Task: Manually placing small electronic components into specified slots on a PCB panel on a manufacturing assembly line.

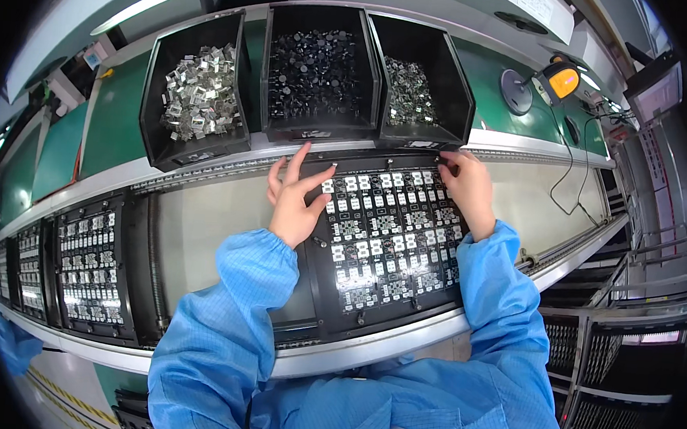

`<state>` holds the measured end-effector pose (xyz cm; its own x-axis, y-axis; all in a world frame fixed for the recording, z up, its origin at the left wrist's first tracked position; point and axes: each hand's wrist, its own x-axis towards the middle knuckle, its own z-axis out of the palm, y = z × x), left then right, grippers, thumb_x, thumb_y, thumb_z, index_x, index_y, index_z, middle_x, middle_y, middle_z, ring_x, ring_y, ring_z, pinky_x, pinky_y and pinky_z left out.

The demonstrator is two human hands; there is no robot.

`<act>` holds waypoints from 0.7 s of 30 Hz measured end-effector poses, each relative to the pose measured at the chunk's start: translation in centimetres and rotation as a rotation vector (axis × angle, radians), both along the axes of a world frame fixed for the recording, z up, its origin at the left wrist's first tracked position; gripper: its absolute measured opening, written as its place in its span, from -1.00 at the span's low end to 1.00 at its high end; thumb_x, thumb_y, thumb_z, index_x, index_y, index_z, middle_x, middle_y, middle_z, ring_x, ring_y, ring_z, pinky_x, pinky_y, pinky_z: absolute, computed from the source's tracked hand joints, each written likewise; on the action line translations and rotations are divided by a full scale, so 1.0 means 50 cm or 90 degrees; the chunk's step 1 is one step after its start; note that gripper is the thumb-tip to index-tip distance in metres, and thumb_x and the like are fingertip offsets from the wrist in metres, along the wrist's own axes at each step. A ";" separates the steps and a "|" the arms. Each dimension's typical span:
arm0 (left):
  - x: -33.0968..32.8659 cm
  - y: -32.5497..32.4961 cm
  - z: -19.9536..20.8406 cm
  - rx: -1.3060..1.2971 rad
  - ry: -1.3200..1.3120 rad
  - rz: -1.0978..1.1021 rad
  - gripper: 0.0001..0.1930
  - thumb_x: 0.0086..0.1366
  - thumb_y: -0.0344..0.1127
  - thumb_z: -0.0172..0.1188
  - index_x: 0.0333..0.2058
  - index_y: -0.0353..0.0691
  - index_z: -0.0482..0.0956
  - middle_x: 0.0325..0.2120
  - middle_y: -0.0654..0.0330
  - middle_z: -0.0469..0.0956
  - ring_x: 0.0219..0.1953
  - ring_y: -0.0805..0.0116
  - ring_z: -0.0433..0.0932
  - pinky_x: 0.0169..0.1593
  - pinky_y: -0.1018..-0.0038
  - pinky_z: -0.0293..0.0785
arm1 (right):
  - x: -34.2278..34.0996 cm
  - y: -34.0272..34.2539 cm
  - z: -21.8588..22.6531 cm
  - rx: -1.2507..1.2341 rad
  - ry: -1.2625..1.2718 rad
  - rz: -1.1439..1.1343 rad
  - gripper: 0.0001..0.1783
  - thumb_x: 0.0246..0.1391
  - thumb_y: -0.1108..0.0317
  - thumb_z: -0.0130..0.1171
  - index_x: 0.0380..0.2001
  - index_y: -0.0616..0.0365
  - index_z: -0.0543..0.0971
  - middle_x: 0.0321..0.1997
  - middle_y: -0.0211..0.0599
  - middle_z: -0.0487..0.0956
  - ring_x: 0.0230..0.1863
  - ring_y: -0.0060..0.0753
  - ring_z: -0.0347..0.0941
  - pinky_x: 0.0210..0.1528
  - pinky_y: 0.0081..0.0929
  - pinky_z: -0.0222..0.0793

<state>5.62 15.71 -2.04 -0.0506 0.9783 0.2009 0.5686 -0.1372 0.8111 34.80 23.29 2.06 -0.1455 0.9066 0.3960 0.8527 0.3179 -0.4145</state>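
Observation:
A circuit board panel, crowded with white and silver parts, lies in a black carrier frame on the conveyor before me. My left hand hovers over its far left corner. The fingers of that hand are spread, with the index fingertip close to the board's edge; nothing shows clearly in it. At the far right corner of the frame, the fingers of my right hand are pinched together. Something small and dark is at those fingertips, too small to name and partly hidden.
Three black bins stand beyond the conveyor: one of silver metal parts, one of dark round components, one of small shiny parts. More framed boards sit left. A yellow-black scanner with a cable stands right. Racks flank the line.

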 end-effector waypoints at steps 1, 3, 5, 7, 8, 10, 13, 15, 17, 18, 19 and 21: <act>-0.005 -0.004 0.005 0.000 0.001 0.003 -0.52 0.02 -0.48 0.31 -0.06 0.16 0.60 0.32 0.42 0.01 0.31 0.00 -0.17 0.30 0.06 -0.28 | 0.003 0.002 -0.003 0.000 -0.011 0.010 -0.77 -0.05 0.41 0.24 -0.26 0.21 0.61 -0.43 -0.20 0.55 -0.50 -0.34 0.46 -0.42 -0.48 0.36; -0.013 -0.010 0.001 0.025 0.007 0.010 -0.52 0.00 -0.48 0.31 -0.07 0.17 0.60 0.32 0.41 0.03 0.31 -0.01 -0.15 0.30 0.05 -0.26 | 0.000 -0.002 -0.007 0.036 0.004 0.042 -0.76 -0.08 0.49 0.23 -0.25 0.22 0.60 -0.32 -0.15 0.54 -0.43 -0.26 0.48 -0.37 -0.44 0.38; -0.016 -0.013 0.007 0.031 0.006 0.008 -0.51 -0.01 -0.47 0.33 -0.07 0.19 0.60 0.31 0.40 0.04 0.30 -0.02 -0.14 0.30 0.04 -0.24 | 0.006 0.007 -0.019 0.118 0.017 0.073 -0.83 -0.07 0.57 0.20 -0.32 0.28 0.58 -0.32 -0.12 0.53 -0.42 -0.17 0.49 -0.35 -0.39 0.40; -0.014 -0.018 0.009 0.042 0.005 0.010 -0.51 -0.02 -0.46 0.33 -0.07 0.19 0.61 0.31 0.39 0.06 0.30 -0.04 -0.13 0.30 0.04 -0.23 | 0.003 -0.001 -0.011 0.073 0.039 0.046 -0.90 -0.06 0.57 0.20 -0.40 0.31 0.55 -0.35 -0.11 0.52 -0.41 -0.17 0.49 -0.34 -0.39 0.41; -0.016 -0.026 0.014 0.041 0.008 0.012 -0.51 -0.02 -0.46 0.33 -0.08 0.19 0.61 0.31 0.40 0.05 0.30 -0.04 -0.13 0.30 0.05 -0.23 | 0.000 -0.005 -0.010 0.058 0.057 0.047 -0.93 -0.05 0.57 0.19 -0.45 0.33 0.50 -0.39 -0.10 0.51 -0.41 -0.17 0.49 -0.35 -0.41 0.41; -0.020 -0.033 0.023 0.033 0.004 0.008 -0.52 -0.02 -0.46 0.33 -0.08 0.17 0.61 0.31 0.41 0.04 0.30 -0.03 -0.13 0.31 0.08 -0.24 | -0.008 -0.019 -0.008 0.079 0.055 0.053 -0.91 -0.03 0.57 0.17 -0.47 0.34 0.46 -0.40 -0.09 0.49 -0.40 -0.13 0.48 -0.34 -0.37 0.39; -0.025 -0.040 0.029 0.034 0.016 0.014 -0.53 -0.01 -0.46 0.32 -0.08 0.13 0.61 0.31 0.41 0.06 0.29 -0.02 -0.12 0.31 0.10 -0.26 | -0.022 -0.017 -0.012 0.096 0.017 0.036 -0.91 -0.02 0.57 0.15 -0.47 0.32 0.43 -0.39 -0.06 0.49 -0.37 -0.04 0.44 -0.31 -0.30 0.36; -0.027 -0.039 0.027 0.042 0.009 0.007 -0.55 0.00 -0.47 0.31 -0.08 0.10 0.61 0.31 0.41 0.07 0.29 -0.01 -0.11 0.30 0.11 -0.25 | -0.023 -0.018 -0.012 0.081 0.019 0.016 -0.91 -0.02 0.57 0.15 -0.47 0.32 0.43 -0.39 -0.05 0.49 -0.36 -0.01 0.43 -0.30 -0.27 0.34; -0.019 -0.038 0.026 0.038 0.008 0.008 -0.55 0.00 -0.47 0.30 -0.08 0.09 0.61 0.30 0.40 0.07 0.29 -0.01 -0.11 0.30 0.12 -0.25 | -0.019 -0.018 -0.014 0.082 0.011 0.018 -0.91 -0.02 0.55 0.15 -0.45 0.31 0.43 -0.40 -0.03 0.50 -0.35 -0.03 0.44 -0.30 -0.27 0.35; -0.014 -0.036 0.026 0.034 0.008 0.009 -0.55 0.00 -0.48 0.30 -0.08 0.08 0.61 0.30 0.40 0.08 0.29 0.00 -0.11 0.29 0.12 -0.25 | -0.017 -0.015 -0.009 0.084 0.009 0.017 -0.91 -0.02 0.55 0.15 -0.45 0.31 0.43 -0.40 -0.03 0.50 -0.35 -0.03 0.44 -0.30 -0.27 0.35; -0.013 -0.032 0.027 0.048 0.002 0.007 -0.56 0.00 -0.48 0.29 -0.09 0.07 0.61 0.29 0.40 0.10 0.29 0.00 -0.10 0.29 0.12 -0.23 | -0.023 -0.015 0.001 0.103 -0.016 0.014 -0.91 -0.02 0.54 0.15 -0.46 0.31 0.45 -0.41 -0.04 0.51 -0.37 -0.03 0.45 -0.31 -0.27 0.35; -0.021 -0.034 0.031 0.054 0.006 0.010 -0.55 0.00 -0.49 0.29 -0.09 0.07 0.61 0.29 0.40 0.11 0.29 0.01 -0.10 0.28 0.12 -0.23 | -0.039 -0.028 0.009 0.073 0.000 0.004 -0.90 -0.01 0.49 0.18 -0.48 0.30 0.48 -0.48 -0.06 0.53 -0.44 -0.06 0.46 -0.35 -0.27 0.36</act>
